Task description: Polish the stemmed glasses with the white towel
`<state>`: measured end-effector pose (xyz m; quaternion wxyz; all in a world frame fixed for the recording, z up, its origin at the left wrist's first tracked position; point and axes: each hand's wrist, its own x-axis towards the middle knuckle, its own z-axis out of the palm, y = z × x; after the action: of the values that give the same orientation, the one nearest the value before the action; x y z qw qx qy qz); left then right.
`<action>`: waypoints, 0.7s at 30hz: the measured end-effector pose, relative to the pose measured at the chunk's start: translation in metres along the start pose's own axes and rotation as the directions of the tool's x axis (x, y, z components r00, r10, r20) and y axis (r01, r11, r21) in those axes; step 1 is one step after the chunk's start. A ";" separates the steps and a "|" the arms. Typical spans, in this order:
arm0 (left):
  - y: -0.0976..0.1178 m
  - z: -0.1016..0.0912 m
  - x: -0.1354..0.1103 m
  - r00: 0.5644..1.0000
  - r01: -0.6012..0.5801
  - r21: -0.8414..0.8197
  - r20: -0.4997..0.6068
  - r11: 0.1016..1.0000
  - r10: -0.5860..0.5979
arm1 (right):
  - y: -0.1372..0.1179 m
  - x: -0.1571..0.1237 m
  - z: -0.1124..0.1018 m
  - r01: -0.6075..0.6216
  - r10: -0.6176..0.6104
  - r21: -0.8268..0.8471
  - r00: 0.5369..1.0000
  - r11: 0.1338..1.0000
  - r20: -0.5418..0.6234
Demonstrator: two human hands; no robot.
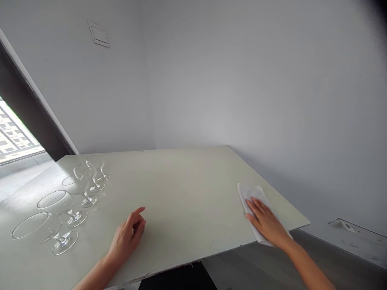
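Note:
My right hand lies flat on a folded white cloth, near the right edge of the pale table. Its fingers are stretched out over the cloth, and the cloth's near end reaches the table's front edge. My left hand rests on its side on the tabletop, loosely curled with thumb and index finger apart and nothing in it. Left of that hand stand several clear stemmed glasses in a slanting row, the closest glass at the front and the farthest glass at the back.
Grey-white walls meet in a corner behind the table. A wall switch is at upper left, and a dark frame beside a bright opening is at far left. A socket plate sits low on the right wall.

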<state>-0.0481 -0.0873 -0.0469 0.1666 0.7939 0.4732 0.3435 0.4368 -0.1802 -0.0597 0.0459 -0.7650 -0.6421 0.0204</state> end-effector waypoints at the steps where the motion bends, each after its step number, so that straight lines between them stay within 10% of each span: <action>1: 0.000 0.000 0.000 1.000 0.003 -0.004 0.009 1.000 -0.003 | 0.015 0.004 0.000 -0.050 0.050 -0.018 0.999 0.999 -0.005; 6: 0.003 -0.001 0.000 0.999 0.032 -0.027 0.044 0.999 -0.031 | 0.046 0.038 0.007 -0.163 0.165 -0.064 0.986 0.985 0.018; 11: 0.008 -0.003 0.001 0.998 0.051 -0.081 0.042 0.995 -0.047 | 0.035 0.085 0.021 -0.030 0.033 -0.071 0.999 0.997 0.039; 18: 0.008 -0.002 0.007 0.979 0.192 -0.243 -0.018 0.951 -0.202 | -0.034 0.150 0.024 0.171 -0.167 -0.065 0.984 0.983 0.063; 21: -0.003 -0.004 0.021 0.891 0.379 -0.383 -0.097 0.843 -0.444 | -0.081 0.165 0.020 0.296 -0.295 -0.003 0.954 0.955 0.056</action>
<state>-0.0464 -0.0679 -0.0382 0.3325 0.5954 0.5766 0.4499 0.3844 -0.0031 -0.0674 0.0264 -0.6598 -0.7504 0.0303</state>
